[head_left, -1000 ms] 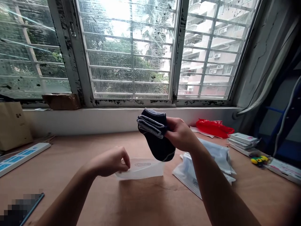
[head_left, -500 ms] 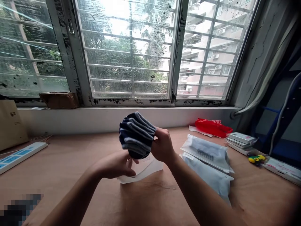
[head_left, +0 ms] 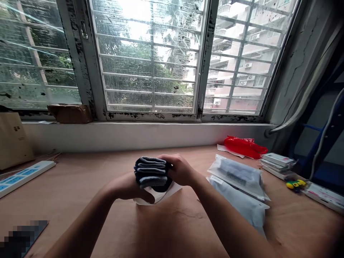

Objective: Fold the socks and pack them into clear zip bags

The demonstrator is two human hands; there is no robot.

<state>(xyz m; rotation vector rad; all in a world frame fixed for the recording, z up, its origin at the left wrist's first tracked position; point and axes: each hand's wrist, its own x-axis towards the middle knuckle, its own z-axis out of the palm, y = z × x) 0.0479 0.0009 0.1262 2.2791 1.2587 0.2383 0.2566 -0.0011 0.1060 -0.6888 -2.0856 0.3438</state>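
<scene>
A folded bundle of dark navy fabric [head_left: 152, 172] with grey-blue edges shows at the middle of the head view. I cannot tell what kind of cloth item it is. My right hand [head_left: 178, 170] is closed on the bundle's right side. Beneath it is a frosted translucent plastic bag [head_left: 170, 193] with its mouth spread. My left hand [head_left: 131, 188] grips the bag's left side, thumb along the near rim; its other fingers are hidden behind the fabric. The bundle's lower end is at the bag's mouth.
Two filled frosted bags, one farther back [head_left: 236, 175] and one nearer [head_left: 239, 200], lie right of my hands. Beyond them are a red plastic bag [head_left: 244, 147], stacked white boxes [head_left: 278, 161] and a yellow-black object [head_left: 295, 184]. A power strip [head_left: 27, 177] and carton [head_left: 13, 141] are left.
My right hand has lowered the fabric bundle toward the bag's mouth and turned it so the folded edges lie more level. My left hand stays at the bag.
</scene>
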